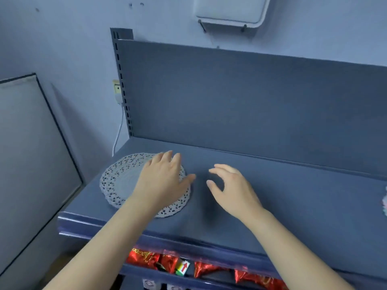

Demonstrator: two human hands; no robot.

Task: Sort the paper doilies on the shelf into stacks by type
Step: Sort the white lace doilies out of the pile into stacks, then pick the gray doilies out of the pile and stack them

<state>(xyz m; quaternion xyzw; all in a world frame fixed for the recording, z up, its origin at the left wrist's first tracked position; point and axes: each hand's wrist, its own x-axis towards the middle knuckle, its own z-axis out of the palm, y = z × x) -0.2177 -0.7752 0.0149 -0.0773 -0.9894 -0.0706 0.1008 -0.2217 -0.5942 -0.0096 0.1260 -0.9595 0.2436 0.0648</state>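
A round white paper doily (123,181) with a lacy punched border lies flat near the shelf's left end, reaching almost to its front edge. Our left hand (161,181) rests palm-down on the doily's right half, fingers spread and flat, gripping nothing. Our right hand (234,189) hovers just beside it over bare shelf, fingers loosely curled and apart, holding nothing. At the shelf's far right edge we see a sliver of pale, pastel-edged paper (385,201), perhaps more doilies, though too little shows to be sure. We judge the risks to be these: the thin lace rim could tear or crease if our flat palm drags it, and a careless push could slide it off the front edge, which is close. The shelf (272,195) is dark blue metal with a raised back panel (251,101). Below its front lip, red foil snack packets (146,258) fill a lower shelf. Behind stands a pale blue wall with a white box (230,9) mounted high, and a grey panel (31,153) leans at left.
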